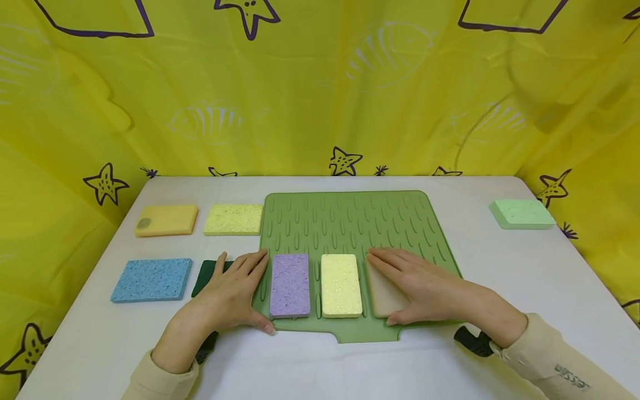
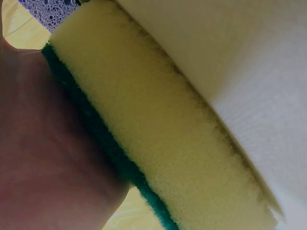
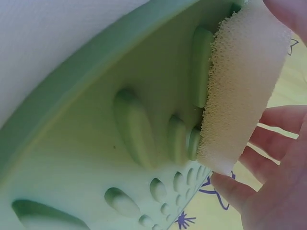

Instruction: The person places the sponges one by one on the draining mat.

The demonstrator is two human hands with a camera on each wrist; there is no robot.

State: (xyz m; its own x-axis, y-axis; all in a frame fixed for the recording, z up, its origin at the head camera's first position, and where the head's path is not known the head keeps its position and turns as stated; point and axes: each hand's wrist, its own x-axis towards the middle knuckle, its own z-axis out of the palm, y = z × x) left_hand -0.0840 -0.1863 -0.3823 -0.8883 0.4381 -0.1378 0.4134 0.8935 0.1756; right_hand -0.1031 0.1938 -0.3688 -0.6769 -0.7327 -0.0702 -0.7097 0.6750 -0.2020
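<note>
On the green ridged mat [image 1: 350, 222], a purple sponge [image 1: 290, 286] and a pale yellow sponge [image 1: 341, 286] lie side by side. To their right, my right hand [image 1: 425, 286] holds a beige sponge [image 1: 382, 294] lengthwise, thumb at its near end and fingertips at its far end. The right wrist view shows that sponge [image 3: 244, 86] against the mat's ridges. My left hand [image 1: 227, 294] lies spread at the mat's left edge, beside the purple sponge, with nothing visibly gripped. Partly hidden under it is a yellow sponge with a green scouring side [image 2: 144, 120].
Left of the mat lie a blue sponge [image 1: 151, 280], an orange-yellow sponge [image 1: 170, 220] with a dark spot, and a yellow sponge [image 1: 233, 219]. A light green sponge [image 1: 522, 214] sits at the far right of the white table [image 1: 480, 222]. Behind hangs a yellow patterned curtain [image 1: 300, 94].
</note>
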